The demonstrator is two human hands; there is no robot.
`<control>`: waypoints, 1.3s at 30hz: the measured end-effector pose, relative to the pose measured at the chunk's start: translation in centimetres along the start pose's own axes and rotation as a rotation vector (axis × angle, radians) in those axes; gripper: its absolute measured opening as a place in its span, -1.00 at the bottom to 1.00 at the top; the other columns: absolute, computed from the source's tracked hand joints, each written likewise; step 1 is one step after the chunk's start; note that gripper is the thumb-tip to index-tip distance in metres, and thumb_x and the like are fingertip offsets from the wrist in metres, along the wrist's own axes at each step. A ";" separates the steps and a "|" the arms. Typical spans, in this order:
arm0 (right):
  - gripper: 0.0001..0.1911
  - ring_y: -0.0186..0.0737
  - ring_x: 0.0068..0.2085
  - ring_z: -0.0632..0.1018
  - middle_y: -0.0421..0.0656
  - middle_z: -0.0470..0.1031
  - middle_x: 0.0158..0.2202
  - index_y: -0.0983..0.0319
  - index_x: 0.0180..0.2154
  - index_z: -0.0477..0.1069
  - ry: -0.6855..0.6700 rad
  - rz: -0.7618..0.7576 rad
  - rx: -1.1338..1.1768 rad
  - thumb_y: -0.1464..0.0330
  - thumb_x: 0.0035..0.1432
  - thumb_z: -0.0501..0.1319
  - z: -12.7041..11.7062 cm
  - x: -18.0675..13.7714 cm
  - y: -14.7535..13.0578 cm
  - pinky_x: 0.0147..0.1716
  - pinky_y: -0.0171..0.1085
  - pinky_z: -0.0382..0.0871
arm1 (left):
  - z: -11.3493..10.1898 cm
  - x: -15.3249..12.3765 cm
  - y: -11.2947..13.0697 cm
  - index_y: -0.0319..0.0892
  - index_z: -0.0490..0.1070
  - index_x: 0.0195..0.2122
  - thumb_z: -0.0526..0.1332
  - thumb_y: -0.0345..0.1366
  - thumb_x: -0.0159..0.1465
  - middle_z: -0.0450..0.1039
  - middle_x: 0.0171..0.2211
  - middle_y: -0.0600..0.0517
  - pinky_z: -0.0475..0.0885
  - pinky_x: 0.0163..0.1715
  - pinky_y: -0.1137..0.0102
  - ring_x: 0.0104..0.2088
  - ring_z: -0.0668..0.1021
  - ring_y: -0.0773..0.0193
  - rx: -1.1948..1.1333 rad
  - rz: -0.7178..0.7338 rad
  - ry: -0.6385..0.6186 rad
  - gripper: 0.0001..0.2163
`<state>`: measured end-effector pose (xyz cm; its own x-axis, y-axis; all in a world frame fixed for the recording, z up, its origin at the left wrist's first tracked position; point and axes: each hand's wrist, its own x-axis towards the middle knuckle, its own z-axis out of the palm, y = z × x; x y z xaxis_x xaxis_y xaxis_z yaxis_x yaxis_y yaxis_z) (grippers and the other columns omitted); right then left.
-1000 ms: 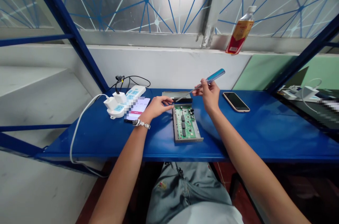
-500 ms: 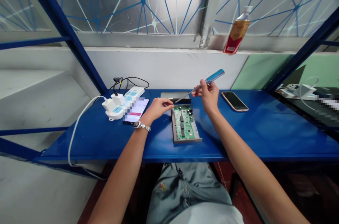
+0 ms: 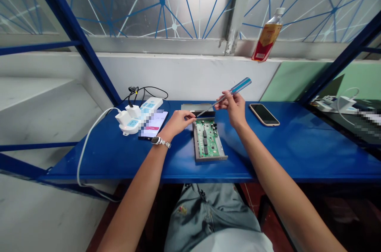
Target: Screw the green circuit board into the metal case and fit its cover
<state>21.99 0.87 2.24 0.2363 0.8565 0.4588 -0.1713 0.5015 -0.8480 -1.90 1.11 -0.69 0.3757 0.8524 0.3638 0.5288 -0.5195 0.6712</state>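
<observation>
My right hand (image 3: 235, 109) grips a long screwdriver (image 3: 241, 85) with a clear and blue handle, its fingers closed near where the handle meets the shaft. The screwdriver slants down to the left. Its tip is by the fingertips of my left hand (image 3: 181, 121), which are pinched together over the far left corner of a metal tray. Whatever they pinch is too small to make out. In that tray lies a green circuit board (image 3: 209, 137) with several black chips. A flat grey metal cover (image 3: 196, 107) lies behind it, with a dark upright panel in between.
On the left, a white power strip (image 3: 151, 104) with plugs and cables stands beside a lit phone (image 3: 154, 125). Another phone (image 3: 264, 114) lies right of my right hand. A drink bottle (image 3: 268, 39) stands on the window ledge. Blue frame bars (image 3: 68, 33) rise at both sides.
The screwdriver's handle has turned slightly about its length, showing a different blue stripe. Both hands stay in nearly the same place, and the board has not moved.
</observation>
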 end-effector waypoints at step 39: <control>-0.59 -0.29 -0.52 0.46 -0.23 0.49 -0.49 0.14 -0.35 0.32 -0.323 -0.236 -0.515 -0.03 0.39 0.10 2.4 -1.1 1.9 -0.45 -0.29 0.32 | 1.2 0.0 0.3 -0.18 0.58 -0.07 0.21 -0.49 0.09 0.62 -0.04 -0.11 0.51 0.08 0.25 -0.03 0.63 0.05 0.175 -0.036 -0.147 -0.63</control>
<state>19.08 1.19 0.74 -0.1015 0.7645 0.6366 0.3497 0.6265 -0.6966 -0.82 0.87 -1.29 0.4541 0.8594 0.2349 0.6630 -0.5021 0.5553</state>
